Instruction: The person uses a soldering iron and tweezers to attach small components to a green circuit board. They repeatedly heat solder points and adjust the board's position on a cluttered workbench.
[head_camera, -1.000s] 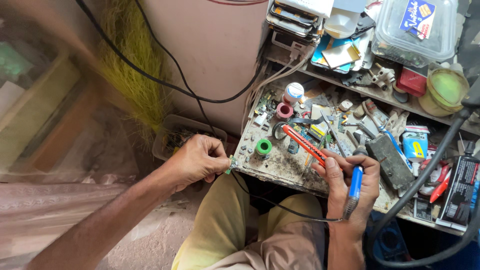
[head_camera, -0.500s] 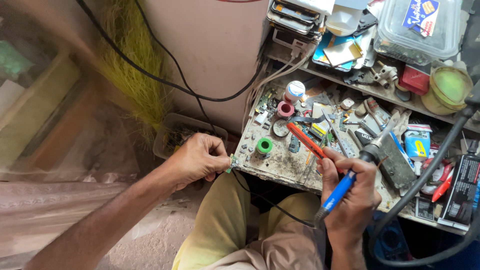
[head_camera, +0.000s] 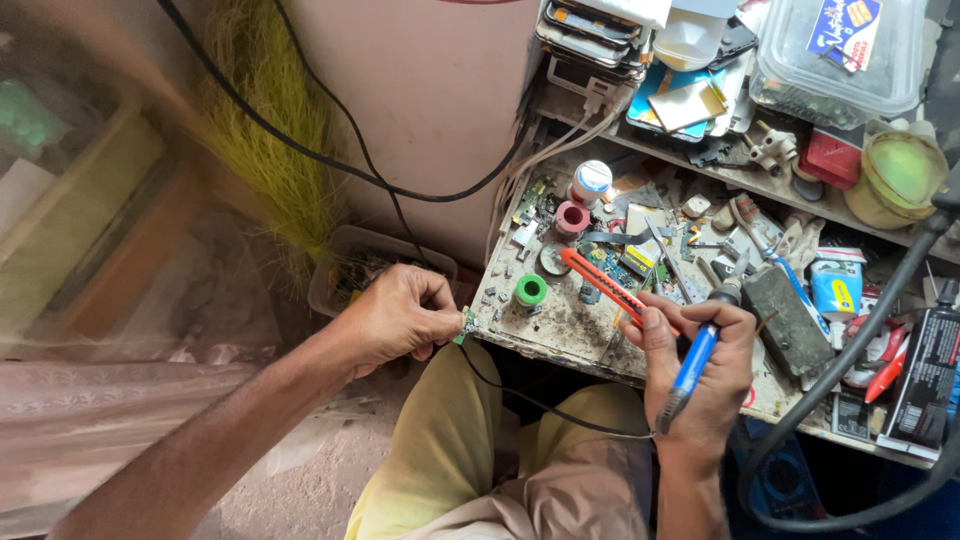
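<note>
now right hand (head_camera: 700, 370) grips soldering iron (head_camera: 695, 360).

Left hand (head_camera: 400, 318) pinched shut; right hand (head_camera: 700, 365) fisted closed.

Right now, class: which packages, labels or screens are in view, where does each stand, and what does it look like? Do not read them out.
Clear plastic box: top right shelf, rectangular, blue and white label on its lid.
Tube: bench, right of the right hand, white and blue.
Black packet: far right edge, upright, red and white print.
Phone stack: top shelf, dark flat slabs.
</note>
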